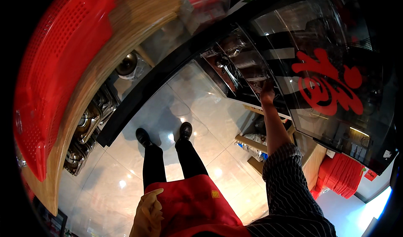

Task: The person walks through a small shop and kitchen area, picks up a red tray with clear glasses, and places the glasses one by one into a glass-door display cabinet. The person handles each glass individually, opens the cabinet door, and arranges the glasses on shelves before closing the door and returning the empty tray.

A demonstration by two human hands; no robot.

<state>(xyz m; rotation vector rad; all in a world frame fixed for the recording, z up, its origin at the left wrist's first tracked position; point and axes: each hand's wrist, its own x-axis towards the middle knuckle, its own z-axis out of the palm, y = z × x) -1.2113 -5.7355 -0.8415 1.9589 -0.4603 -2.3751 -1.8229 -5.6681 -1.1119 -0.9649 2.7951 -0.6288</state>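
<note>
My right hand (267, 94) reaches into an open compartment (234, 94) of a dark, glossy cabinet, its fingers partly lost in shadow. Whether they grip anything cannot be told. Near the fingers lie metal utensils with long handles (231, 71) and items in clear plastic wrap (247, 60). At the bottom of the view, my left hand (148, 213) is raised before the red apron (192, 199). Its index finger points out while the other fingers curl; nothing plainly shows in it.
A long black edge (151, 70) crosses above the tiled floor (189, 95). On the left, a red perforated basket (59, 64) rests on a wooden counter (104, 51), with metal pans (85, 122) below. Folded red cloths (341, 175) are stacked at right, beside the dark glass panel (340, 130).
</note>
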